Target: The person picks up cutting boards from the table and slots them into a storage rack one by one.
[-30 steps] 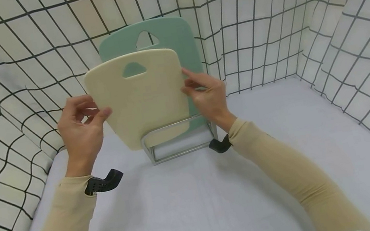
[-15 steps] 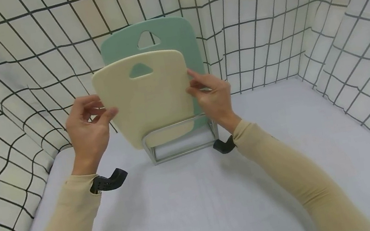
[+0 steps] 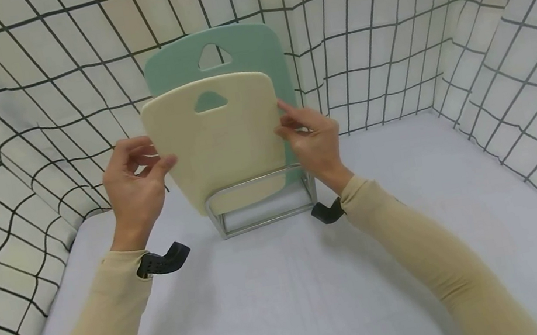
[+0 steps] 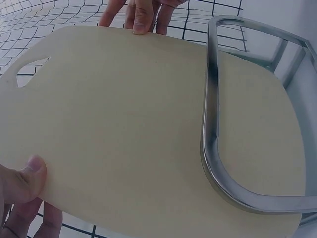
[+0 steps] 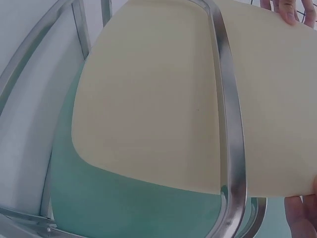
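A cream cutting board (image 3: pixel 222 145) stands tilted in the metal rack (image 3: pixel 267 222), its lower part behind the rack's front bar. My left hand (image 3: pixel 135 184) pinches its left edge, thumb on the front face. On the opposite edge, my right hand (image 3: pixel 314 139) pinches the board between thumb and fingers. Behind it a larger green cutting board (image 3: pixel 248 46) leans upright, partly covered. In the right wrist view the cream board's rounded lower end (image 5: pixel 143 109) lies inside the rack, in front of the green one (image 5: pixel 148 208).
Black grid panels (image 3: pixel 377 54) backed with white cloth enclose the back and both sides. The rack stands on a white table surface (image 3: pixel 271 309). Each wrist carries a black camera mount, one on the left wrist (image 3: pixel 164 261) and one on the right wrist (image 3: pixel 328 212).
Both hands have shifted the cream board's top to the right, so it leans less to the left. Its grip by both hands is unchanged, and the green board stays in place.
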Available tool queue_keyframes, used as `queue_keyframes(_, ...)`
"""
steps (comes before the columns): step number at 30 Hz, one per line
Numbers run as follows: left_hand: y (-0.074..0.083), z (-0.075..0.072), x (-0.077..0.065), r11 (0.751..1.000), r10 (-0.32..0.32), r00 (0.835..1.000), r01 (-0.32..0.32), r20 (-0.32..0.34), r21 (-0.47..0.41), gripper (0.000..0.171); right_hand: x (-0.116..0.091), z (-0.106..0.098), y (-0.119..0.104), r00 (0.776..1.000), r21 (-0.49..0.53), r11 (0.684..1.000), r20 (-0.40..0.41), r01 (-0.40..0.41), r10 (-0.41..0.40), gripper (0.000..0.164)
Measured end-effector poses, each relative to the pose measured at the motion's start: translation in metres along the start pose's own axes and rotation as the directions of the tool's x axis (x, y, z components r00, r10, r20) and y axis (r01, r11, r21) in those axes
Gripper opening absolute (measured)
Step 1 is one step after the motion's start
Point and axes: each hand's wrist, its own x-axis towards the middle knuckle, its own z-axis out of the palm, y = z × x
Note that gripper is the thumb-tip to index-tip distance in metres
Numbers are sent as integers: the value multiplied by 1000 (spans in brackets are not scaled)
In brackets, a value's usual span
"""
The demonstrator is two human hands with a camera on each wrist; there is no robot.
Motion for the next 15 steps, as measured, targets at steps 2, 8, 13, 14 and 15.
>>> queue_keyframes(2, 0, 2, 0, 1000, -2, 1000, 2, 2, -3, 37, -1, -1, -2, 1000, -10, 1000, -9, -17, 17, 41)
queue_keyframes(8, -2, 6, -1, 1000, 16, 1000, -16, 3, -1, 36, -4, -3, -25, 998, -26, 998, -33, -60, 60, 39)
queue_keyframes(13, -3, 8, -2, 1000, 23, 1000, -23, 7, -3, 35, -6, -4, -28, 995, -33, 996, -52, -85, 84, 38)
queue_keyframes(14, -3, 9, -2, 1000, 23, 1000, -23, 8, -2, 35, -6, -5, -28, 995, -33, 996, -52, -87, 85, 38)
queue_keyframes(15, -3, 9, -3, 1000, 22, 1000, -22, 8, 0, 35, -7, -5, -28, 995, -32, 996, -48, -86, 85, 38)
